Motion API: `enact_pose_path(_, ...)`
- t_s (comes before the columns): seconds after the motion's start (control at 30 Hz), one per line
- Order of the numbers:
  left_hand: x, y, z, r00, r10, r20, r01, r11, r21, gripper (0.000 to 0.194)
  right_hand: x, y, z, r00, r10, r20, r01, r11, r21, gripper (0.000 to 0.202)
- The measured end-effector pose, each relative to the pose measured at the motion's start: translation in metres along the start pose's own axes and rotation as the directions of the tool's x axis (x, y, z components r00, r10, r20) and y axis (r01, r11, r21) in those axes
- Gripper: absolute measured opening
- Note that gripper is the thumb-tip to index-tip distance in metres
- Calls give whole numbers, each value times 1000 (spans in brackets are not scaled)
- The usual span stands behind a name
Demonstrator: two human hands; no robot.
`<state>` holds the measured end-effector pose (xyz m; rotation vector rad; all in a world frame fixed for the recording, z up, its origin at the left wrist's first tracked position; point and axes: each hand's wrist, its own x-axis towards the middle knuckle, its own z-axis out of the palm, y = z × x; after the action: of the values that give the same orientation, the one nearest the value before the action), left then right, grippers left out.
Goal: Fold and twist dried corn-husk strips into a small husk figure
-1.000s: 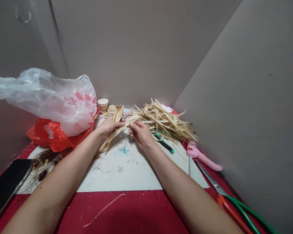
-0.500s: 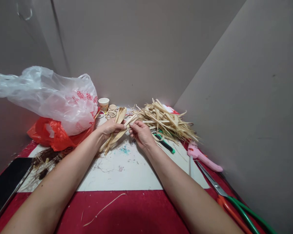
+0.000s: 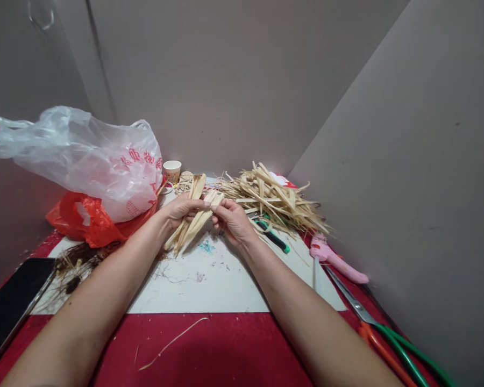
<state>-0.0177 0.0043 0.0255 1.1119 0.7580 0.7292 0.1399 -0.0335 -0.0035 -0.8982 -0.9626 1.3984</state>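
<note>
My left hand (image 3: 182,209) is closed round a bundle of pale, dry husk strips (image 3: 194,230) that look like corn husk. The strips fan out above and below its fingers over a white board (image 3: 201,295). Close beside it, my right hand (image 3: 230,216) pinches the edge of one broad husk strip between thumb and forefinger. Both thumbs nearly meet on that strip. Behind and right of my hands lies a heap of similar dry strips (image 3: 272,196). Pliers with green and black handles (image 3: 275,236) rest partly under the heap.
Left stand a clear plastic bag (image 3: 89,156) on a red bag (image 3: 99,226), dark roots (image 3: 78,269) and a black flat device (image 3: 14,301). A paper cup (image 3: 172,171) is behind. Right lie a pink glue gun (image 3: 339,263) and large scissors (image 3: 363,312). Grey walls enclose the table.
The broad husk strip has been spread flatter and turned between my thumbs. My left thumb has shifted slightly up towards the right one.
</note>
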Motion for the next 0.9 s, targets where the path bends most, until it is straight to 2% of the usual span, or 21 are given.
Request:
enact_pose_path(0.23, 1, -1, 1, 993, 13, -115, -9, 999, 35, 36, 1, -3, -4, 999, -21, -36, 22, 999, 31, 35)
enact_pose_path(0.63, -3, 0, 2, 996, 64, -54, -52, 979, 196, 36, 0, -3, -4, 997, -56, -61, 48, 991, -124, 34)
enact_pose_path(0.9, 2, -7, 0, 983, 135, -126, -97, 958, 270, 23, 0, -2, -5, 996, -70, -55, 58, 981, -187, 33)
